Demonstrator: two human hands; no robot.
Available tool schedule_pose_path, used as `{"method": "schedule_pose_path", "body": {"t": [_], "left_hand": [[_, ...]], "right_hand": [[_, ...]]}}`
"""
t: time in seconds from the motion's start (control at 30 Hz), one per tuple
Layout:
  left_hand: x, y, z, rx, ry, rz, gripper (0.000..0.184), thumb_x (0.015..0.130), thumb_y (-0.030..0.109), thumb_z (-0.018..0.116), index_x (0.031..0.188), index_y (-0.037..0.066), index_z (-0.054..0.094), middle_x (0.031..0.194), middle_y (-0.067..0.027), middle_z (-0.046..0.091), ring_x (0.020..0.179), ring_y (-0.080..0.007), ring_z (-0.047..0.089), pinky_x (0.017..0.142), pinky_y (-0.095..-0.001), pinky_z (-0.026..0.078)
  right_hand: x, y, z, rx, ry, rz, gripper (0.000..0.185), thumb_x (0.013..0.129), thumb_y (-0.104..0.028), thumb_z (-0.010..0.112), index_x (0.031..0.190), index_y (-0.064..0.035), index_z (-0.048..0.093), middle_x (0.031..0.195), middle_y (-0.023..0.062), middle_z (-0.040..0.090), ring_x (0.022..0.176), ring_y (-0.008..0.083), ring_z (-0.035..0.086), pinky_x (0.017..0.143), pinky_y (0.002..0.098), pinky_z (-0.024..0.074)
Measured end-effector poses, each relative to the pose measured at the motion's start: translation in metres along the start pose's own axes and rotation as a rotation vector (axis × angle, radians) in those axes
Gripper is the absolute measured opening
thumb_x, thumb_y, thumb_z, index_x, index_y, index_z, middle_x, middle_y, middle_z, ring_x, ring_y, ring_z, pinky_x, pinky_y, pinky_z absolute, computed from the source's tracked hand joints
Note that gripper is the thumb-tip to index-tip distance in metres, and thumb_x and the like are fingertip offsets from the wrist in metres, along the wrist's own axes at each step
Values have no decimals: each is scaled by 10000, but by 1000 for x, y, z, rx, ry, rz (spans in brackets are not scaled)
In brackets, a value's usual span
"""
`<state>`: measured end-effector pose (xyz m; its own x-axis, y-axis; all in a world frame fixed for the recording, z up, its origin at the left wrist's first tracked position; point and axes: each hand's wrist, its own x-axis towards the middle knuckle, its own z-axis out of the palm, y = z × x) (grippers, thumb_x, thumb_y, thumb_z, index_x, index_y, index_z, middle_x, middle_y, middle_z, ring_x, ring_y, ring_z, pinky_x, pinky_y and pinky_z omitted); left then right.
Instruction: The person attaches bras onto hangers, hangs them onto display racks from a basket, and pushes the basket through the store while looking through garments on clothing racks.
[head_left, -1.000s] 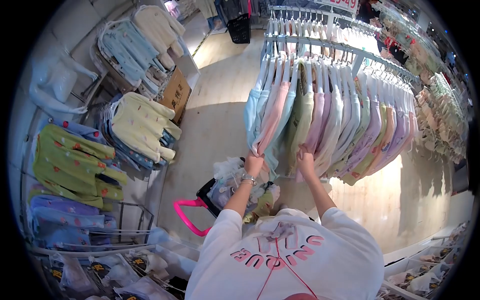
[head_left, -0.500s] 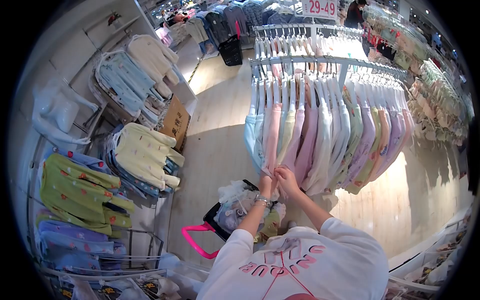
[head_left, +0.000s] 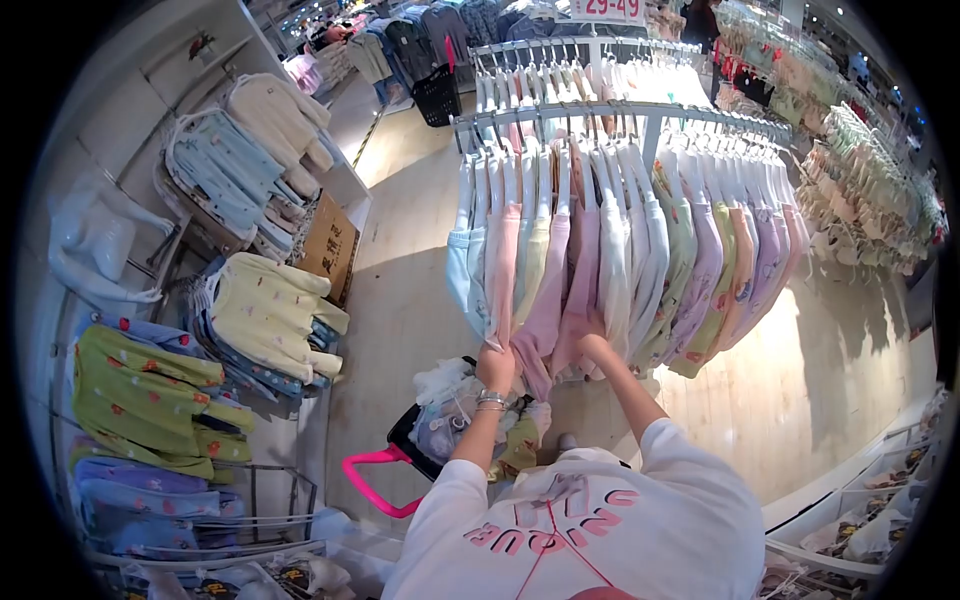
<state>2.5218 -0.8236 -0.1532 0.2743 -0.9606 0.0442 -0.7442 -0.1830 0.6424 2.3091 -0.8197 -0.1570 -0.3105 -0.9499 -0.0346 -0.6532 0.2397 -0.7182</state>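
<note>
Pastel children's tops hang on white hangers from a white rack (head_left: 650, 140) in front of me. My left hand (head_left: 495, 368) is closed on the lower edge of a light pink top (head_left: 504, 280) near the rack's left end. A little to the right, my right hand (head_left: 594, 350) grips the lower part of a mauve-pink top (head_left: 582, 290), its fingertips partly hidden by cloth. Between my hands, the hem of a pink top (head_left: 540, 345) is spread out. A black basket (head_left: 405, 430) with a pink handle (head_left: 365, 470) stands below my left forearm, filled with bundled clothes (head_left: 445, 415).
To the left, a yellow top (head_left: 265, 310), a green top (head_left: 145, 390) and a white mannequin (head_left: 100, 235) line the wall. A cardboard box (head_left: 332, 240) and another black basket (head_left: 437, 97) stand farther back. More racked clothes (head_left: 865, 190) hang at the right.
My hands have moved apart: the left stays at the light pink top's hem, the right has shifted right onto the mauve-pink top. The pink hems between them are spread wider. The view has shifted slightly.
</note>
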Motion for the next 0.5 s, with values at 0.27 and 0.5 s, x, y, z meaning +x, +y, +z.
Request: {"method": "schedule_pose_path", "body": {"t": [0.27,0.5], "left_hand": [[-4,4,1,25,20,-79,254,790,300,630,917,80,637,806,-173,655,762,-388,626,637,-476,494],[-5,4,10,21,5,-92,310,770,308,659,957,63,624,833,-186,647,795,-383,619,668,-467,490]], "right_hand": [[-13,53,17,627,327,128,265,787,-71,542,1011,23,648,874,102,628,867,208,576,797,288,434],[-29,79,-63,958,444,231,190,833,-107,529,817,19,670,683,-38,529,615,42,427,555,213,327]]}}
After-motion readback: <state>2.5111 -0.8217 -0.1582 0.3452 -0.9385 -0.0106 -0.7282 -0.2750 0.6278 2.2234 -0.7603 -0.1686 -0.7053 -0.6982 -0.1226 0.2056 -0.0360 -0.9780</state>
